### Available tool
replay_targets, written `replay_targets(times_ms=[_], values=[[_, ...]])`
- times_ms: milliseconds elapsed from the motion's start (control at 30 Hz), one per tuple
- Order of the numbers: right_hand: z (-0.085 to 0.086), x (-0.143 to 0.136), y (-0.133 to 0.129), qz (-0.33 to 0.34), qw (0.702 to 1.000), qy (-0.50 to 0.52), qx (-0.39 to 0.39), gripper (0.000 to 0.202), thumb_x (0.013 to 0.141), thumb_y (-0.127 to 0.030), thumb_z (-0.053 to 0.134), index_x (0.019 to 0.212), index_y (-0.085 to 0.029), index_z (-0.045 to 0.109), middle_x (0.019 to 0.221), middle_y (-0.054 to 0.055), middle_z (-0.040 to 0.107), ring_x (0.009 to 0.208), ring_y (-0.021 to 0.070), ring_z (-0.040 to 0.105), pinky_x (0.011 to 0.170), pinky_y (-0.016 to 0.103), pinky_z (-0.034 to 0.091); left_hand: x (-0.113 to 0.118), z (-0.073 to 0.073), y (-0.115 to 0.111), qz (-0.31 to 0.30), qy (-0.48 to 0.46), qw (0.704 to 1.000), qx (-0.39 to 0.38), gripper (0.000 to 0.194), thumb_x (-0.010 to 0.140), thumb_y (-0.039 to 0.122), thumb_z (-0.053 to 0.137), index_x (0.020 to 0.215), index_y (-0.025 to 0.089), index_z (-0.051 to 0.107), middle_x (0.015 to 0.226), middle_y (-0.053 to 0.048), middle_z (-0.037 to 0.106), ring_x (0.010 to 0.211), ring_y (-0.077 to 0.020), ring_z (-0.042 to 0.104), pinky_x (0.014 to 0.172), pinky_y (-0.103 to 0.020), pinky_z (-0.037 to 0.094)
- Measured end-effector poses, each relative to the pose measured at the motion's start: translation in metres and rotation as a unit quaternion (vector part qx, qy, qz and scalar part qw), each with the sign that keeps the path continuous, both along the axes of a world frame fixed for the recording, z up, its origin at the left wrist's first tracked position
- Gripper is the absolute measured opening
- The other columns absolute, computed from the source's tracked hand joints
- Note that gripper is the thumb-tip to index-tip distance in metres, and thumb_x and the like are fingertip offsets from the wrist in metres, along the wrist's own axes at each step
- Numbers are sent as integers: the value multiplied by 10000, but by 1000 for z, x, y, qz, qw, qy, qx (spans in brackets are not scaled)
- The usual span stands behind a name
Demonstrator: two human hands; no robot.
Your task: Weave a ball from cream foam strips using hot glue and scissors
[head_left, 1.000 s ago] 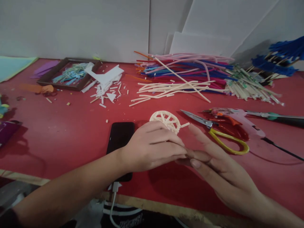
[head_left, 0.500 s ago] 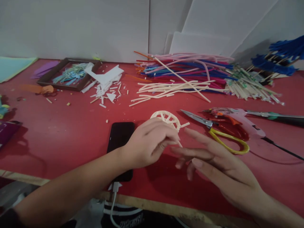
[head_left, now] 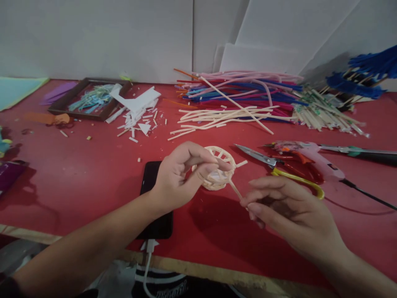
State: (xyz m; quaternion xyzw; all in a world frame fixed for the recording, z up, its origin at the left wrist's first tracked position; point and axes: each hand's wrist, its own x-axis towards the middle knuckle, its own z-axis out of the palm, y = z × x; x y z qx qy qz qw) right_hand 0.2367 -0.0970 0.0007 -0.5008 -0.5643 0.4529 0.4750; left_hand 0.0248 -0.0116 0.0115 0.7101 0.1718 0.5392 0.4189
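A small round cream woven basket (head_left: 215, 184) stands near the middle of the red table, with a short strand end sticking out to its right. My left hand (head_left: 186, 174) is at its left side, thumb and fingers pinched over the rim; what lies between those fingertips is too small to make out. From the basket's right side a thin cream strand (head_left: 235, 188) runs down toward me. My right hand (head_left: 279, 209) pinches the lower end of this strand between thumb and fingers.
Under my left wrist lies a black phone (head_left: 151, 176) with a white cable. Scissors (head_left: 260, 156) and a pink glue gun (head_left: 325, 163) are on the right. Behind are bundled colored strands (head_left: 242, 89), white scraps (head_left: 139, 103) and a brown frame (head_left: 65, 111).
My left hand has turned and shifted left, uncovering more of the basket. My right hand's fingers have closed on the thin strand. The camera view has moved slightly.
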Motion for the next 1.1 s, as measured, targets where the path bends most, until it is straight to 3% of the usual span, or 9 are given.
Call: replay_targets(times_ms=[133,233,300,400,600,800,967,1033,1100], values=[[1,-2,-2,-4,996,-74,52,452,879,-341,732,1298,-308,564,750,-25,774,577,155,724,538,249,611,0,2,-8,11,119,985,127,251,871,202,782,1066,150,633,868,-49,831,825,-140,802,811,-205,639],[1,-1,-2,2,983,-148,105,616,868,-340,738,1430,-379,487,722,-44,771,661,222,766,663,360,661,0,0,-11,13,205,944,257,194,924,194,715,1110,155,678,947,-18,834,823,-107,790,836,-189,649],[2,0,-1,12,979,-162,126,682,884,-333,725,1491,-435,430,731,-56,774,684,232,774,673,372,665,0,-2,-11,0,225,932,284,154,984,149,611,1107,165,702,966,-2,830,833,-88,788,822,-157,656],[6,-1,-1,23,985,-136,103,658,927,-378,672,1528,-419,409,745,-33,782,688,241,777,707,385,674,0,0,-10,-25,226,932,282,184,999,122,568,1074,159,732,969,-13,827,872,-97,791,851,-151,659],[14,-4,-2,37,992,-117,22,841,934,-435,658,1621,-354,180,794,-23,802,714,215,784,713,351,681,1,14,-10,-13,195,890,411,166,951,80,635,1085,10,704,937,-120,816,823,-170,779,783,-279,694],[12,-1,0,43,985,-159,46,842,941,-521,618,1630,-338,170,816,12,808,757,250,791,735,390,683,0,16,-13,-7,199,888,415,96,939,104,661,976,107,750,936,-76,822,824,-152,783,797,-259,698],[15,-3,0,57,976,-198,74,750,976,-478,567,1623,-353,209,841,20,810,781,250,792,708,378,681,-3,3,-15,-51,181,938,291,122,929,79,654,1037,66,710,932,-102,810,898,-157,778,963,-265,641],[17,-3,0,59,975,-195,91,736,973,-428,582,1615,-372,227,837,0,808,740,227,787,694,348,673,-2,-2,-17,-43,156,953,256,102,950,104,634,1017,71,703,910,-100,805,883,-142,769,939,-242,635],[18,-2,1,51,974,-194,102,656,955,-406,607,1563,-390,363,814,-12,800,715,217,778,698,342,665,-1,-4,-18,-33,146,961,233,89,957,129,636,996,86,703,909,-101,805,874,-134,763,904,-225,634]])
